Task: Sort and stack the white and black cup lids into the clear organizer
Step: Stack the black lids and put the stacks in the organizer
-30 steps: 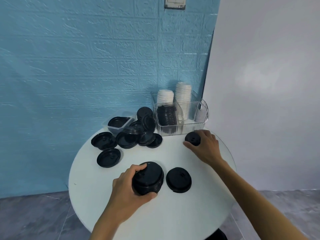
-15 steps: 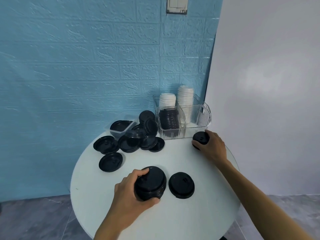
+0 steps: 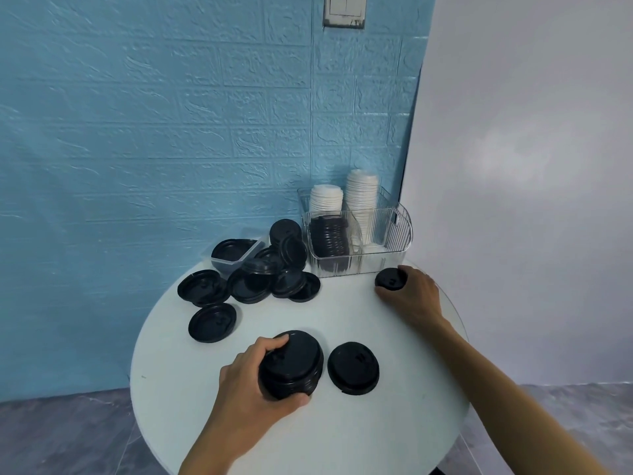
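Note:
My left hand (image 3: 253, 382) grips a short stack of black lids (image 3: 293, 363) standing on the round white table (image 3: 342, 433). A single black lid (image 3: 352, 368) lies just to its right. My right hand (image 3: 412, 296) holds a small black lid (image 3: 390, 279) at the table's far right, close to the front of the clear organizer (image 3: 397, 234). The organizer holds a black lid stack (image 3: 329, 240) in front and two white lid stacks (image 3: 361, 193) behind. Several loose black lids (image 3: 267, 279) lie heaped at the back left.
A clear square tub (image 3: 233, 253) with a black lid in it sits behind the heap. Two more black lids (image 3: 212, 322) lie flat at the left edge. The table stands in a corner between a blue brick-patterned wall and a white wall (image 3: 531, 166).
My right hand has slid the small black lid to the right, toward the table's edge beside the organizer. My left hand has stayed on the stack.

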Motion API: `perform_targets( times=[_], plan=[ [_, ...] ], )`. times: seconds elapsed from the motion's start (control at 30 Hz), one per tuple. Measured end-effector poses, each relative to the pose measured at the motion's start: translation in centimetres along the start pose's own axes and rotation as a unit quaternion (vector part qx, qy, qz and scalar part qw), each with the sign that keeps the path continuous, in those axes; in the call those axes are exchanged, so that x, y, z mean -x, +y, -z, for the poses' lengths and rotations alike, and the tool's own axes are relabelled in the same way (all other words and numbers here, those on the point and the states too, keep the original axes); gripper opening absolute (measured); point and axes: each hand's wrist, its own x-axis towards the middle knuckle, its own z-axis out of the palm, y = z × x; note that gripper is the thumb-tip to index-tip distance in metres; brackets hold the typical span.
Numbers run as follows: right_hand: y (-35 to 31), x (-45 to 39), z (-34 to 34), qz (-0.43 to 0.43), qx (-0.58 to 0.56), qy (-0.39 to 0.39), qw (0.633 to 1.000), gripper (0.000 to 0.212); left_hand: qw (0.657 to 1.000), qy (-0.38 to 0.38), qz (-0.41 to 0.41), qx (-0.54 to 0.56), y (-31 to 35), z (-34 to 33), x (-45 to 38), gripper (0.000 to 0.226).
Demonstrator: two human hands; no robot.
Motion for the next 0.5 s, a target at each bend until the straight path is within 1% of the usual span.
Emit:
perform_targets(
  times=[0.07,0.13,0.17,0.23,0.3,0.4,0.5],
  plan=[
    [-0.6,1.0,0.6,0.001,-0.004,-0.007,1.0,0.031,1.0,-0.001,0.0,0.0,0.1,0.0,0.0,0.081],
    [-1.2,2.6,1.6,0.005,-0.021,-0.01,1.0,0.035,1.0,-0.001,-0.003,-0.001,0.1,0.0,0.0,0.081],
    [-1.5,3.9,2.1,0.009,-0.041,-0.016,0.999,0.046,1.0,0.0,-0.005,-0.002,0.2,0.0,0.1,0.081],
    [-2.4,7.0,3.1,0.027,-0.081,-0.036,0.996,0.074,1.0,0.004,-0.009,-0.004,0.2,0.0,0.1,0.082],
    [-3.1,10.6,3.8,0.056,-0.096,-0.072,0.991,0.086,1.0,0.005,-0.009,-0.004,0.2,0.0,0.0,0.083],
    [-3.6,14.4,4.4,0.076,-0.119,-0.123,0.982,0.086,1.0,0.006,-0.013,-0.01,0.2,0.0,0.0,0.083],
    [-4.0,16.0,4.2,0.093,-0.11,-0.147,0.979,0.083,1.0,0.003,-0.023,-0.021,0.3,-0.1,0.0,0.083]
  ],
)
